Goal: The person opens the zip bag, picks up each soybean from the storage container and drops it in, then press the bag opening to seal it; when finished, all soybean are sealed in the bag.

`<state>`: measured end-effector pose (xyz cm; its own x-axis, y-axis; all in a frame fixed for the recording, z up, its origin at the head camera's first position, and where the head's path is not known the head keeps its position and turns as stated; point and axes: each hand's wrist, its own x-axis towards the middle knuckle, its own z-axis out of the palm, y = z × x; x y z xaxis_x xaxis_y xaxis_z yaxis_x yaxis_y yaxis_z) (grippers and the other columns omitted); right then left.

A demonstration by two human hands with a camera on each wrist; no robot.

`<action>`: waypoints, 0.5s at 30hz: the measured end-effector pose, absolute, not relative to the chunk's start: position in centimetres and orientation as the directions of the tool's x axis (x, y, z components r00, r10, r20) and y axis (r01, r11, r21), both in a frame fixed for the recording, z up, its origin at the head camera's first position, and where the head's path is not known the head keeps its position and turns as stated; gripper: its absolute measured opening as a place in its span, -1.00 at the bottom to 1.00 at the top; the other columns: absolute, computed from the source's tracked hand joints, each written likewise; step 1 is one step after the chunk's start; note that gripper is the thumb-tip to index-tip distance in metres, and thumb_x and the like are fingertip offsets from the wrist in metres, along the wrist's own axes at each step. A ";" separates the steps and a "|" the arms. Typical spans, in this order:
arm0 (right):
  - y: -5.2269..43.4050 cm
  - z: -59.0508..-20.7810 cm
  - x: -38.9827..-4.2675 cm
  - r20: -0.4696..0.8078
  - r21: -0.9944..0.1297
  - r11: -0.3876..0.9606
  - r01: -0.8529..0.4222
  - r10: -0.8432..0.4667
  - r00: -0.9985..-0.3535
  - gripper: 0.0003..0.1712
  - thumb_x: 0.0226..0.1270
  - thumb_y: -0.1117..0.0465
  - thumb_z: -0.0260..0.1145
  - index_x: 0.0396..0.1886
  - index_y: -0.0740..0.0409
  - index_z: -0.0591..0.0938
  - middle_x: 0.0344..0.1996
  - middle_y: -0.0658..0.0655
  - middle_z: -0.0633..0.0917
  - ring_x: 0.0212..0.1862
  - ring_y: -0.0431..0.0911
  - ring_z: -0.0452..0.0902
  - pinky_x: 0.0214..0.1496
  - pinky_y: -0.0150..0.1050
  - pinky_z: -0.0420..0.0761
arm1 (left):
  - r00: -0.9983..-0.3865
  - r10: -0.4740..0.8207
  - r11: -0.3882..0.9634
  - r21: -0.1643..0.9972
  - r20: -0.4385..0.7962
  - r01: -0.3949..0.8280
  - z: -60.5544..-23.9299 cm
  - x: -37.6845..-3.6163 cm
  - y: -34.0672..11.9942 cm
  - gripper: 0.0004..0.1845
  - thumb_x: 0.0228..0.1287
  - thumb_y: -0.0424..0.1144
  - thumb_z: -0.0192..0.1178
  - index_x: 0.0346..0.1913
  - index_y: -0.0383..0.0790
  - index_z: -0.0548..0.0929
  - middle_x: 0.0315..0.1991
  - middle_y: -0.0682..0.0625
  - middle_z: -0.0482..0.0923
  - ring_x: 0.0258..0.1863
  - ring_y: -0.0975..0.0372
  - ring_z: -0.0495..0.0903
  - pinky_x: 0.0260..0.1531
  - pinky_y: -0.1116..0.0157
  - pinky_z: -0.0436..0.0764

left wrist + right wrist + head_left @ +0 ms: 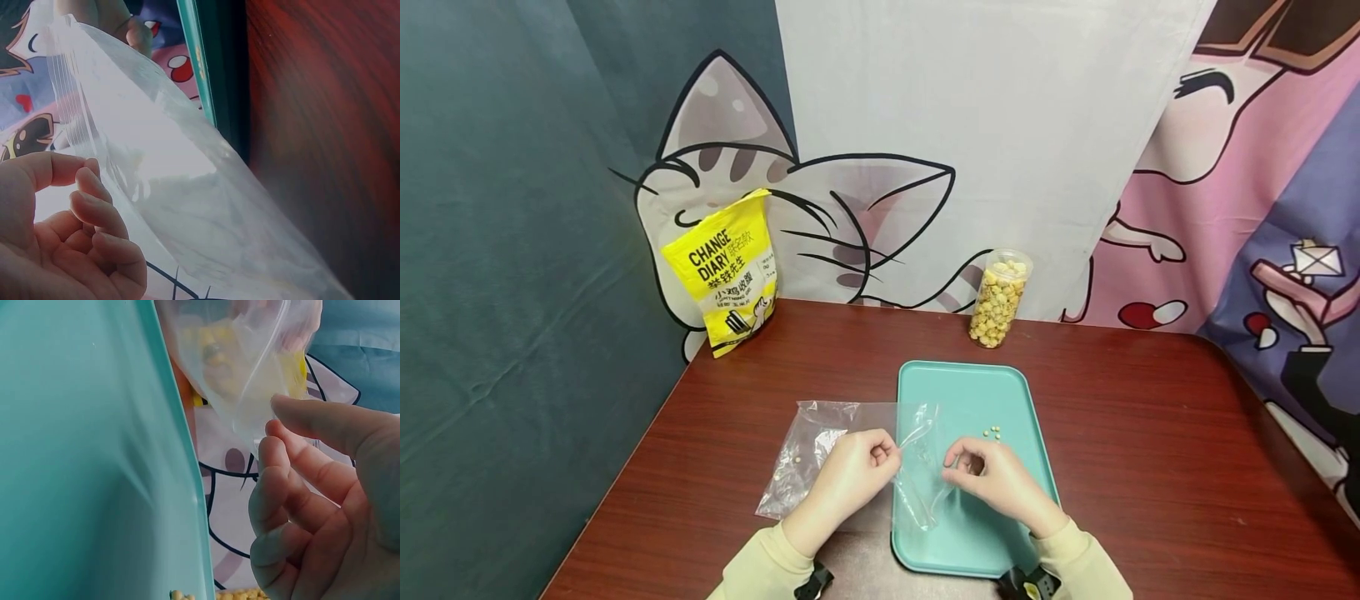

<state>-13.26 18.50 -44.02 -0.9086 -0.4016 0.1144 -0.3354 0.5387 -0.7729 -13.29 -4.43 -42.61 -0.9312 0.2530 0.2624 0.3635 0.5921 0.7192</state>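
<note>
While a person's two hands spread the mouth of a clear plastic bag (811, 442) at the lower center of the frame, the left hand (852, 467) pinches one side of the opening between thumb and index finger, close to the ribbed seal strip seen in the left wrist view. Opposite, the right hand (996, 482) pinches the other side between thumb and fingertips, its remaining fingers curled loosely toward the palm. The bag extends left onto the reddish-brown bench (1150, 450), with its open end over a turquoise tray (962, 387). One small pale piece (797, 459) shows at the bag's left part, and a few yellowish pieces (996, 430) lie on the tray, just beyond the right hand. Behind the tray, slightly right of center, a clear jar (998, 304) of yellow puffed snacks stands upright. At left, a yellow-and-white pouch (730, 279) leans against a cartoon-printed backdrop (985, 100). Pale yellow sleeves (763, 562) enter from the bottom edge.
</note>
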 end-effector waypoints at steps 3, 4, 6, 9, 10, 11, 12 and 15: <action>18.7 -43.8 -13.4 0.120 -0.768 0.550 -0.328 -0.380 -0.917 -0.92 0.16 0.19 0.39 -0.40 0.04 0.62 -0.62 -0.14 0.49 -0.57 -0.33 0.34 -0.51 -0.39 0.39 | -0.931 0.252 0.593 0.718 0.264 0.364 -42.6 -13.3 -4.4 -0.85 0.04 -0.32 0.15 -0.61 -0.05 0.55 -0.72 0.23 0.32 -0.71 0.50 0.25 -0.65 0.48 0.32; 18.8 -43.8 -13.4 0.119 -0.766 0.554 -0.325 -0.375 -0.919 -0.92 0.16 0.19 0.39 -0.40 0.03 0.62 -0.62 -0.14 0.49 -0.57 -0.33 0.34 -0.51 -0.39 0.39 | -0.931 0.251 0.594 0.717 0.265 0.364 -42.6 -13.3 -4.4 -0.85 0.04 -0.32 0.15 -0.61 -0.05 0.55 -0.72 0.23 0.32 -0.71 0.50 0.25 -0.65 0.48 0.32; 19.0 -43.7 -13.6 0.117 -0.761 0.565 -0.319 -0.363 -0.924 -0.93 0.16 0.20 0.38 -0.41 0.02 0.62 -0.62 -0.14 0.49 -0.56 -0.33 0.34 -0.51 -0.38 0.40 | -0.931 0.252 0.593 0.719 0.264 0.364 -42.7 -13.3 -4.4 -0.84 0.04 -0.32 0.15 -0.62 -0.05 0.55 -0.72 0.23 0.32 -0.71 0.50 0.25 -0.64 0.48 0.32; 19.4 -43.8 -13.8 0.117 -0.751 0.581 -0.313 -0.349 -0.930 -0.93 0.17 0.17 0.38 -0.41 -0.01 0.62 -0.61 -0.13 0.49 -0.54 -0.32 0.35 -0.49 -0.38 0.40 | -0.931 0.253 0.590 0.721 0.264 0.364 -42.7 -13.2 -4.4 -0.84 0.04 -0.32 0.15 -0.62 -0.05 0.54 -0.73 0.23 0.31 -0.71 0.50 0.25 -0.65 0.48 0.32; 19.6 -43.8 -13.8 0.118 -0.749 0.586 -0.311 -0.344 -0.931 -0.93 0.18 0.16 0.37 -0.41 -0.02 0.62 -0.60 -0.13 0.49 -0.54 -0.31 0.35 -0.48 -0.38 0.40 | -0.931 0.254 0.590 0.721 0.263 0.365 -42.7 -13.2 -4.4 -0.84 0.04 -0.32 0.15 -0.62 -0.05 0.54 -0.73 0.24 0.31 -0.71 0.50 0.25 -0.65 0.48 0.32; 19.8 -43.9 -13.9 0.121 -0.745 0.590 -0.310 -0.338 -0.933 -0.93 0.18 0.15 0.37 -0.41 -0.03 0.62 -0.60 -0.12 0.49 -0.53 -0.31 0.35 -0.48 -0.37 0.40 | -0.931 0.254 0.590 0.721 0.263 0.365 -42.7 -13.2 -4.4 -0.84 0.04 -0.32 0.15 -0.62 -0.05 0.54 -0.73 0.24 0.31 -0.71 0.50 0.25 -0.64 0.48 0.32; 19.9 -43.9 -14.0 0.124 -0.742 0.595 -0.310 -0.333 -0.935 -0.93 0.18 0.15 0.37 -0.41 -0.03 0.62 -0.60 -0.12 0.49 -0.53 -0.31 0.35 -0.48 -0.37 0.39 | -0.931 0.254 0.590 0.721 0.263 0.365 -42.7 -13.2 -4.4 -0.84 0.04 -0.32 0.15 -0.62 -0.05 0.54 -0.73 0.24 0.31 -0.71 0.50 0.25 -0.64 0.48 0.32; 20.4 -44.1 -14.2 0.127 -0.731 0.611 -0.304 -0.315 -0.940 -0.92 0.18 0.15 0.38 -0.41 -0.04 0.61 -0.60 -0.12 0.48 -0.54 -0.31 0.33 -0.49 -0.37 0.38 | -0.931 0.255 0.590 0.721 0.260 0.363 -42.7 -13.2 -4.4 -0.84 0.04 -0.31 0.16 -0.62 -0.05 0.54 -0.73 0.24 0.31 -0.71 0.50 0.25 -0.64 0.48 0.31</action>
<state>-14.22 20.41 -44.10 -0.9404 -0.3154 0.1273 -0.3039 0.6110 -0.7310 -13.19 -4.38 -42.70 -0.9313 0.2545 0.2605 0.3630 0.5898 0.7214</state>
